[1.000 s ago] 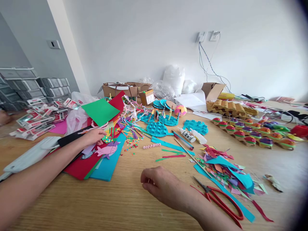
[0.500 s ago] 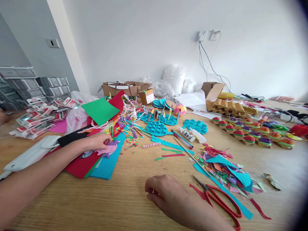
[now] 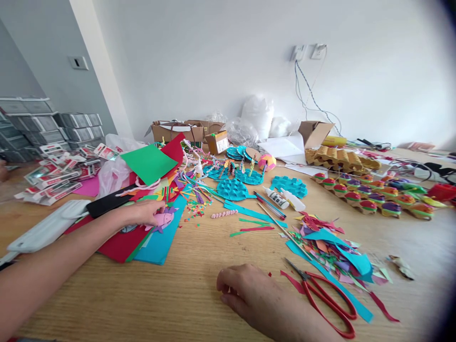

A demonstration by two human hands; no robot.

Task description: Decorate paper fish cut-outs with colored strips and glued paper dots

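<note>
My left hand [image 3: 147, 212] reaches across to a pink and purple paper fish [image 3: 164, 221]. Its fingers are closed at the fish's left edge, and the grip itself is partly hidden. The fish lies over red paper [image 3: 116, 244] and blue paper [image 3: 156, 250]. Near the table's front edge rests my right hand [image 3: 249, 294], its fingers curled in with nothing visible in them. Just right of it are red-handled scissors [image 3: 326, 297], lying with blades slightly apart, and a red paper strip [image 3: 292, 282].
Paper scraps [image 3: 327, 242] are heaped at the right, beside a thin wooden stick [image 3: 285, 232]. Glue bottles [image 3: 277, 198] and pens [image 3: 270, 209] lie mid-table. Blue egg-carton pieces [image 3: 231, 190] stand behind. Painted egg cartons [image 3: 370, 194] sit at far right, a white case [image 3: 48, 225] at left.
My left hand has shifted slightly left and down over the fish, which has turned a little. My right hand has moved slightly right and down. A small red scrap now shows beside it.
</note>
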